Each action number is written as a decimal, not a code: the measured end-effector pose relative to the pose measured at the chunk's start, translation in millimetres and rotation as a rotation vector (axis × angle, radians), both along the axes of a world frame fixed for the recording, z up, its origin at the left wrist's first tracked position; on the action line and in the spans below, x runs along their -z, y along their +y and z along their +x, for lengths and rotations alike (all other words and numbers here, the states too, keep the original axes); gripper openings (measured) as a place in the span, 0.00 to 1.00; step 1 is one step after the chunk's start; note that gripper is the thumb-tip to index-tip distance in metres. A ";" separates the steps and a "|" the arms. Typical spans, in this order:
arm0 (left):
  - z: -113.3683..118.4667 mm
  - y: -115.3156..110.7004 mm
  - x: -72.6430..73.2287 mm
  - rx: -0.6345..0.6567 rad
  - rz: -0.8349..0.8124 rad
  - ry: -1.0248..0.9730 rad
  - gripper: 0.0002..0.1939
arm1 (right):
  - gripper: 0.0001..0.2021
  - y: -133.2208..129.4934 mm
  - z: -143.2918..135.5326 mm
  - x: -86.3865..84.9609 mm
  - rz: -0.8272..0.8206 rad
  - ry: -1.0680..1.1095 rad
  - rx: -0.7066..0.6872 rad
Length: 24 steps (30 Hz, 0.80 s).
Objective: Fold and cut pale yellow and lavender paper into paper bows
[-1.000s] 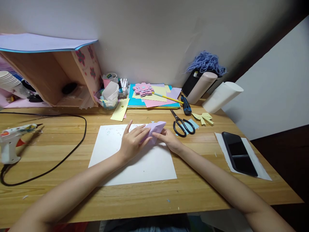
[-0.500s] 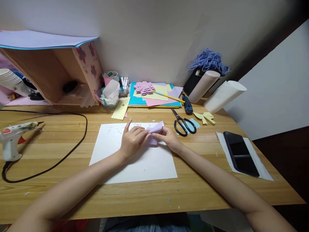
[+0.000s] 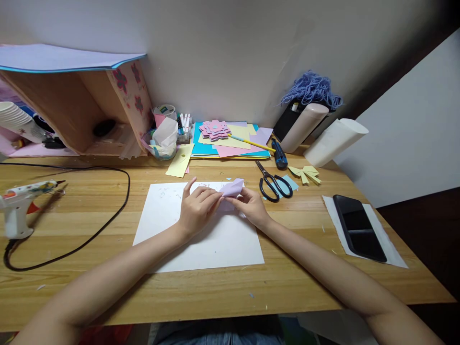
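Between my two hands is a piece of light purple paper [image 3: 233,188], partly folded, held just over a white sheet of paper [image 3: 212,247] on the wooden table. My left hand [image 3: 200,205] grips its left side, fingertips together and the thumb side hidden in part. On the right side, my right hand [image 3: 253,206] pinches the purple paper between thumb and fingers. The fingers of both hands nearly meet at the fold. Black-handled scissors [image 3: 275,184] lie to the right of my right hand, over a light blue paper piece [image 3: 290,182].
A hot glue gun [image 3: 21,206] with a black cord lies at left, near an open cardboard box [image 3: 132,105]. Behind are coloured papers [image 3: 201,152] bearing a pink paper flower [image 3: 214,130]. A utility knife [image 3: 279,154], yellow paper bow [image 3: 305,173] and phone [image 3: 359,227] sit at right.
The purple paper has tilted a little between my fingers, and its lower flap shows less below my hands. Both hands stay in nearly the same place.
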<state>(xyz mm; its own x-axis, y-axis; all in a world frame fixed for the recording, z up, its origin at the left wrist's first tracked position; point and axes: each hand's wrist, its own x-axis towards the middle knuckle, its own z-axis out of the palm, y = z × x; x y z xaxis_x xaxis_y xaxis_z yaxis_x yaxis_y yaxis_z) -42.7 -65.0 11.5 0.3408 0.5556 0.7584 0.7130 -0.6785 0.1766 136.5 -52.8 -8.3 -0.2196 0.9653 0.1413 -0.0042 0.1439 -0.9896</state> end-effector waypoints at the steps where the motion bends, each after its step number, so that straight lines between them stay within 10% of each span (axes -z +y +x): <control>1: 0.4 -0.6 -0.7 0.001 0.001 0.002 0.05 | 0.10 -0.2 -0.1 -0.3 0.018 -0.018 0.004; 15: 1.6 -3.3 -4.2 -0.038 -0.024 -0.019 0.05 | 0.13 -13.7 -0.7 -9.2 0.606 -0.251 0.230; 24: 2.5 -4.4 -4.2 -0.052 0.043 -0.030 0.04 | 0.08 -14.4 -0.8 -12.6 0.693 -0.380 0.297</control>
<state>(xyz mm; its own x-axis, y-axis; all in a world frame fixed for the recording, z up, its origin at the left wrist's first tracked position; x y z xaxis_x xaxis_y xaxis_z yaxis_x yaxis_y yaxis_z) -40.2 -69.3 15.7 0.2889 0.5387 0.7914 0.7422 -0.6482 0.1703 135.7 -67.3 4.3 -0.1228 0.7128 0.6905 0.4448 0.6616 -0.6037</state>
